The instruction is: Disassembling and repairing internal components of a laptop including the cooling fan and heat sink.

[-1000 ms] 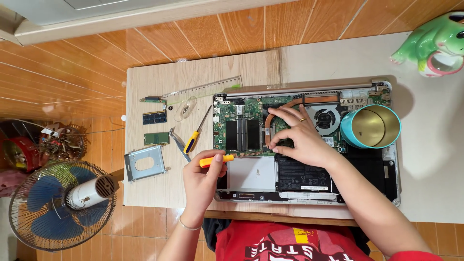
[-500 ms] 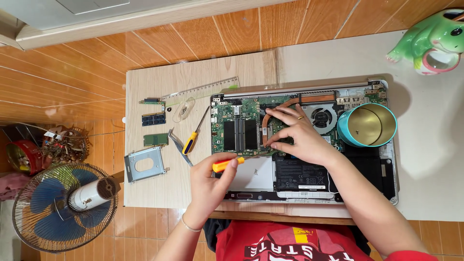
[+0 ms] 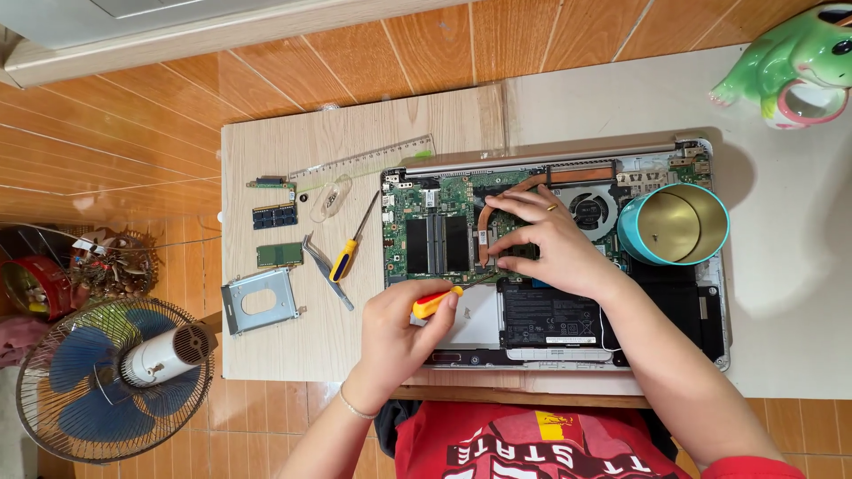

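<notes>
An opened laptop [image 3: 701, 328] lies bottom-up on the table, its green board [image 3: 435, 200], fan [image 3: 588, 209] and black battery [image 3: 550, 315] exposed. My right hand [image 3: 546, 239] rests on the board by the copper heat pipe [image 3: 497, 208], fingers pressing down near the middle. My left hand [image 3: 399, 333] grips a small screwdriver with an orange and yellow handle [image 3: 435, 302], its tip pointing toward the board just left of my right hand. A teal tin [image 3: 674, 226] stands on the laptop's right side.
On the wooden board [image 3: 293, 346] to the left lie a clear ruler [image 3: 364, 160], a second screwdriver [image 3: 351, 248], tweezers [image 3: 327, 270], two memory modules [image 3: 275, 215], a small circuit strip [image 3: 269, 183] and a metal drive bracket [image 3: 260, 302]. A fan [image 3: 115, 377] stands on the floor. A green frog figure [image 3: 794, 62] sits far right.
My left hand has brought the orange screwdriver a little right and closer to the board. My right hand's fingers shifted slightly on the heat pipe area.
</notes>
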